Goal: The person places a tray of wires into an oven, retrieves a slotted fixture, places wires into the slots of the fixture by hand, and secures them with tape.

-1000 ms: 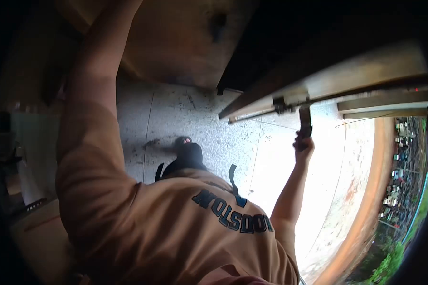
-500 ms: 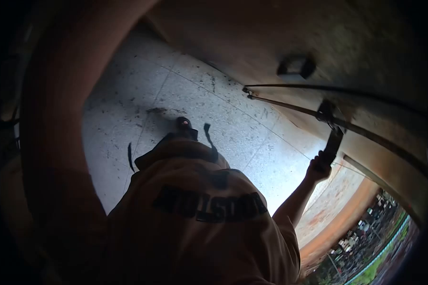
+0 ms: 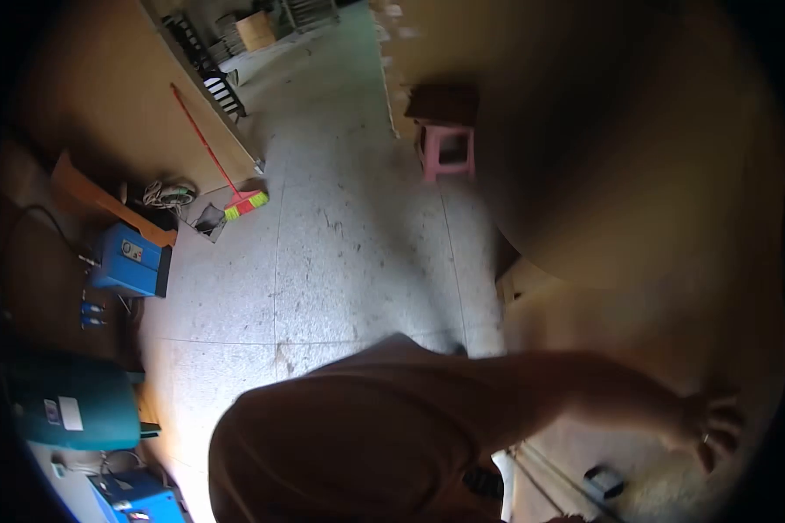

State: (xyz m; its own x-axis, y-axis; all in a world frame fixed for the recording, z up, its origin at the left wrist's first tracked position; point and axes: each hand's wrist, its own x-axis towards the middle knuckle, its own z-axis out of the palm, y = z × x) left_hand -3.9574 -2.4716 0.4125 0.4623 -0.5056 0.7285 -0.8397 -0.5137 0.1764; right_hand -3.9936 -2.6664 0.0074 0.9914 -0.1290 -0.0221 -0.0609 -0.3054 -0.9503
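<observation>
My left hand (image 3: 713, 427), with a ring on one finger, is stretched out to the right. Its fingers are spread and it holds nothing. It is close to a large brownish surface (image 3: 672, 475); whether it touches is too dark to tell. Below it on that surface is a small dark block (image 3: 604, 480). Thin dark rods (image 3: 545, 479) run down to the bottom edge beside my shirt. A sliver of what looks like my right hand (image 3: 567, 519) shows at the bottom edge by the rods, its fingers cut off from view.
Along the left stand a blue machine (image 3: 131, 259), a green tank (image 3: 74, 405) and another blue unit (image 3: 139, 497). A red-handled broom (image 3: 247, 203) leans on a panel by a dustpan (image 3: 209, 221). Ahead, a pink stool (image 3: 447, 152) with a brown board stands by a wall.
My view has swung left, away from the rods, to the room. Earlier, one hand gripped a dark handle on a rod, and my raised left arm crossed the view with its hand hidden.
</observation>
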